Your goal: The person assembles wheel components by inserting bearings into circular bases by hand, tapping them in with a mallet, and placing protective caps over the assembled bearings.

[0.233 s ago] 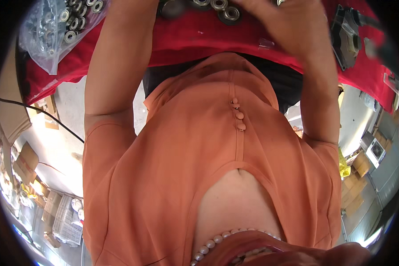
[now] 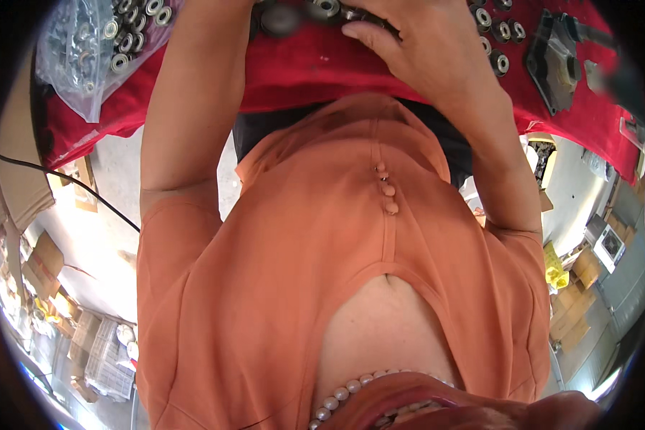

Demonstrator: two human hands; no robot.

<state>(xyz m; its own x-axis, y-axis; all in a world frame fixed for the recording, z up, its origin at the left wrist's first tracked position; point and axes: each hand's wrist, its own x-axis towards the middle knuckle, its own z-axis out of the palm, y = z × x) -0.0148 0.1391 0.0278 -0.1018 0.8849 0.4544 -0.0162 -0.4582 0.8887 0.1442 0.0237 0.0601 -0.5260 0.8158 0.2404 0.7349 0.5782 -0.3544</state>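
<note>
At the top edge, my right hand (image 2: 416, 43) curves over metal ball bearings (image 2: 355, 13) on the red cloth. Its thumb lies on the near side and the fingers on the far side, closed around a bearing mostly covered by the hand; the fingertips are partly cut off. Just left of it sits another ball bearing (image 2: 325, 8), beside a dark, blurred round part (image 2: 280, 19). My left forearm (image 2: 197, 93) reaches up out of the picture, so the left hand is hidden beyond the edge.
A clear plastic bag (image 2: 75, 64) of bearings lies at the far left. More loose bearings (image 2: 500, 63) are to the right of my right hand. Farther right are a dark metal bracket-like part (image 2: 554, 64) and a blurred dark object (image 2: 623, 79). The red cloth (image 2: 315, 68) hangs over the table's near edge.
My right hand has moved left and down over the bearings beside the middle of the table. Bearings on the right, hidden behind it before, now show.
</note>
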